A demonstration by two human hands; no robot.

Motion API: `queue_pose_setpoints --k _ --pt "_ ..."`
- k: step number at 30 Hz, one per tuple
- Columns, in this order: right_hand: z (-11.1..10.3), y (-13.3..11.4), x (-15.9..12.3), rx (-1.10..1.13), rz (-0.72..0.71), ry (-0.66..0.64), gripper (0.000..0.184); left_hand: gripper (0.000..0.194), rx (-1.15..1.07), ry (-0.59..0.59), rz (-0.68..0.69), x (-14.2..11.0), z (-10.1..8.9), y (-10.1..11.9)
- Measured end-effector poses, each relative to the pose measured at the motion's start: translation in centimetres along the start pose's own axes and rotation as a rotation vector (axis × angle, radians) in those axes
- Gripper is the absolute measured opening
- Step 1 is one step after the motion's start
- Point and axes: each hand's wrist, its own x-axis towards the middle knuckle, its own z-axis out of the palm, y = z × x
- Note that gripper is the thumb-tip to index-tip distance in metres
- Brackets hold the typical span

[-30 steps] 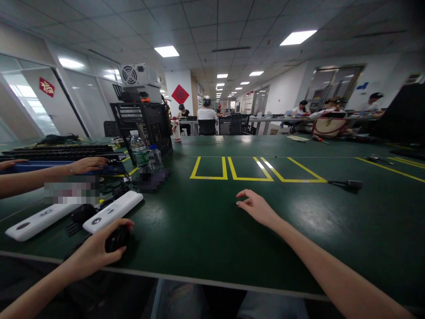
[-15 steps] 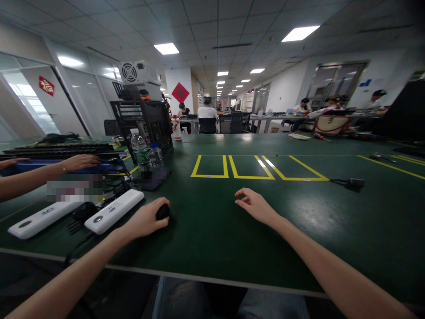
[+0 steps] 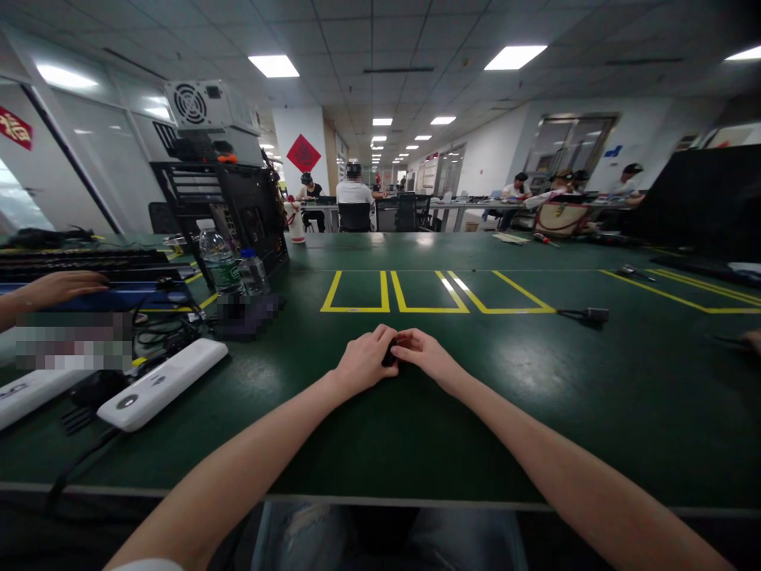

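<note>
A small black rounded object (image 3: 391, 354), mostly covered by fingers, is held just above or on the green table (image 3: 333, 444); its exact kind does not show. My left hand (image 3: 364, 358) is closed around its left side. From the right, my right hand (image 3: 429, 359) meets it, thumb and fingertips pinched at its edge. Both hands touch or nearly touch each other in front of the yellow tape outlines (image 3: 355, 309).
To the left lie a white power strip (image 3: 163, 385) and tangled black cables. Water bottles (image 3: 219, 262) stand beside an open black computer case (image 3: 253, 218). Another person's hand (image 3: 65, 287) rests at far left. A black cable plug (image 3: 594, 315) lies right of the outlines.
My left hand has carried the black object rightward to the middle. My right hand has come left and closed on its edge. The view has turned slightly right.
</note>
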Motion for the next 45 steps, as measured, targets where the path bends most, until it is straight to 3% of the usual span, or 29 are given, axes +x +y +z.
queue_pose_setpoints --k 8,16,28,35,40,45 --pt "0.3 -0.4 -0.6 -0.055 -0.128 -0.075 0.04 0.074 -0.218 0.058 0.101 -1.0 -0.4 -1.0" --pt "0.5 -1.2 -1.5 -0.146 -0.162 -0.075 0.03 0.065 -0.339 0.02 0.129 -1.2 -0.8 -2.1" --pt "0.5 -1.3 -2.0 -0.099 -0.152 -0.071 0.034 0.061 -0.183 -0.01 0.135 -1.4 -0.4 -2.0" --pt "0.8 -1.4 -1.7 -0.037 -0.144 -0.057 0.02 0.061 -0.029 0.017 0.123 -1.3 -0.6 -1.7" --pt "0.8 -0.7 -1.1 -0.033 -0.104 -0.036 0.03 0.059 -0.09 0.026 0.159 -1.2 -0.4 -1.8" --pt "0.8 -1.0 -1.4 -0.03 -0.1 -0.097 0.025 0.057 -0.135 0.004 0.163 -1.3 -0.4 -2.0"
